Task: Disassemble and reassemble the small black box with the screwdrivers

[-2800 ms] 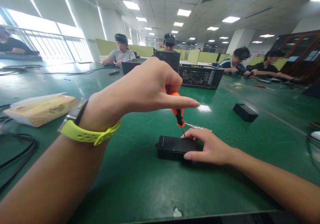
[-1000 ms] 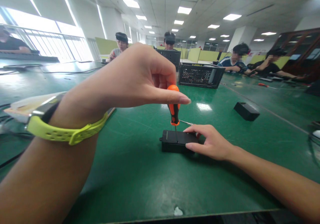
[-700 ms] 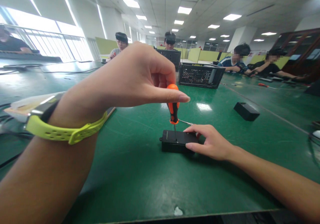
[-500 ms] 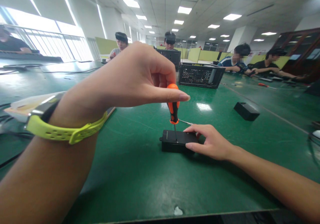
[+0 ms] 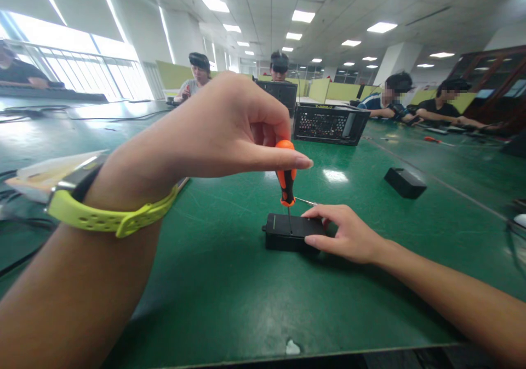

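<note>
My left hand [image 5: 234, 128], with a yellow-green watch strap on its wrist, grips an orange and black screwdriver [image 5: 287, 185] by the top of its handle. The shaft points straight down, and its tip meets the top of a small black rectangular box [image 5: 283, 240]. My right hand [image 5: 345, 234] clasps the right end of this box between thumb and fingers, against the table. From behind the screwdriver handle a thin metal rod [image 5: 306, 200] runs toward my right fingertips; what it belongs to is hidden.
Another black box [image 5: 405, 183] lies to the right on the green table [image 5: 230, 303]. A perforated black metal case [image 5: 331, 124] stands farther back. An orange-handled screwdriver [image 5: 433, 139] rests at far right. Several people sit around the table. Cables and a pale tray [image 5: 30, 180] are at left.
The screwdriver handle and my left hand have shifted very slightly downward and right. My right hand and the box hold their place.
</note>
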Available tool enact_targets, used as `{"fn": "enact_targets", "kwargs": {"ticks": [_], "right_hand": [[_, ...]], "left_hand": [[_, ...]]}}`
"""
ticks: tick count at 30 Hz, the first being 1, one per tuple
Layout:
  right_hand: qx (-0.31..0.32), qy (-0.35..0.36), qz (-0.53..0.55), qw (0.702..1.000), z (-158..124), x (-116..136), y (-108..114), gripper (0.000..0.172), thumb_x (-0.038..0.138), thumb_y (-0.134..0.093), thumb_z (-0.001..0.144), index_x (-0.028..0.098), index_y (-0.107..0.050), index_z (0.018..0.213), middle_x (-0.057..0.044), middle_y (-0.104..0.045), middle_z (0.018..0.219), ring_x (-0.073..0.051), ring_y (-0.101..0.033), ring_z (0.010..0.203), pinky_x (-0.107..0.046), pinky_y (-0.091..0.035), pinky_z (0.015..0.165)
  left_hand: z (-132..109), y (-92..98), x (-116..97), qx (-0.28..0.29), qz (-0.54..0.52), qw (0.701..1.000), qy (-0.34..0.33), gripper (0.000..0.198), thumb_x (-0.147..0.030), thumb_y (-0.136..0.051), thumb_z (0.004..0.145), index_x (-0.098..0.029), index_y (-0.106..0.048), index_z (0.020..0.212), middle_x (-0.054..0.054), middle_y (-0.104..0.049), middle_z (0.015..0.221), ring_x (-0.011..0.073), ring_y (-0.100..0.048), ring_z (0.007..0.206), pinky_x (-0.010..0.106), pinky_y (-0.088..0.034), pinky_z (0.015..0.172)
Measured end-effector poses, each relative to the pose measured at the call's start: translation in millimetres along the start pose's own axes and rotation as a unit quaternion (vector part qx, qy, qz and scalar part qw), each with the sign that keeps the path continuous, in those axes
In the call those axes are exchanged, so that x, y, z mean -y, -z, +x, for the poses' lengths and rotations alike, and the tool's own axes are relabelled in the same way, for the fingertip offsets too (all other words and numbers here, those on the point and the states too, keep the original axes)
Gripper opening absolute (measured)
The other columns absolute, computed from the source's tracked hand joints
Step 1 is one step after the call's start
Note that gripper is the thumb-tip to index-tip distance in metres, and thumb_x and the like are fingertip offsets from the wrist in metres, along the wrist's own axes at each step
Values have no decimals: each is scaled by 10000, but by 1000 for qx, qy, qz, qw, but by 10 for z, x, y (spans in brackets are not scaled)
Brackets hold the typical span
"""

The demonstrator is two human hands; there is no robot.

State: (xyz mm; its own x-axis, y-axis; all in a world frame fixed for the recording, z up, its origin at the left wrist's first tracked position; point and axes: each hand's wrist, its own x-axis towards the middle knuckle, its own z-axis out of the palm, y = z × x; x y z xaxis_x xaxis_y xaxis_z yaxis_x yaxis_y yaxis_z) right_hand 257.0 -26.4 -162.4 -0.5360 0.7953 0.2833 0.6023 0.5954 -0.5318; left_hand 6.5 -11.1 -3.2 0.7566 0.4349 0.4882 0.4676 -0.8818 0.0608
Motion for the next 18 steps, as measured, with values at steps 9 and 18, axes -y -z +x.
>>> {"fn": "enact_targets", "kwargs": {"ticks": [9,18], "right_hand": [[3,-7,3,1000,-7,-8,10,295,355,-688,790,182,-666,1029,-21,-688,896,-165,-600,764,-299,-456,695],[9,-9,5,1000,0,2,13,290,349,-687,793,181,-665,1028,-16,-684,900,-166,-602,780,-297,-453,697]], "left_hand": [[6,33,-61,40,-41,998,-25,235,-340,-613,844,-143,-713,925,41,-697,861,111,-591,721,200,-459,602],[1,45,-35,56,-60,996,-34,260,-319,-583,862,-185,-683,1060,47,-702,1013,136,-612,827,218,-461,690]]}}
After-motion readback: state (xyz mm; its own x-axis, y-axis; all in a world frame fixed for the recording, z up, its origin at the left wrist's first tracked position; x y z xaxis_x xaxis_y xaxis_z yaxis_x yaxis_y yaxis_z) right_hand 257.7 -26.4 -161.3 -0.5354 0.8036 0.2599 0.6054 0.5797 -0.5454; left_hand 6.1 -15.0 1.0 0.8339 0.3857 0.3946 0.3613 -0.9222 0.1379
